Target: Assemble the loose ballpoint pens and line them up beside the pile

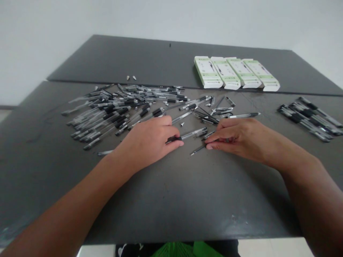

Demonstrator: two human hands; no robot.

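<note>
My left hand [158, 139] is closed around the dark grip of a clear pen barrel [189, 135], whose other end points right. Between the thumb and fingertips of my right hand [235, 139] is a thin dark pen refill [197, 150], its metal tip pointing down and left just above or on the table. A small pale pen tip cone [182, 124] lies beyond my left fingers. Several loose refills, caps and pen parts [205, 116] lie just beyond both hands.
A large pile of clear and black pen parts [107, 116] spreads over the left of the grey table [166, 200]. At the right lies a group of pens [311, 117]. Flat green-and-white boxes [235, 73] stand in a row at the back, beyond a table seam.
</note>
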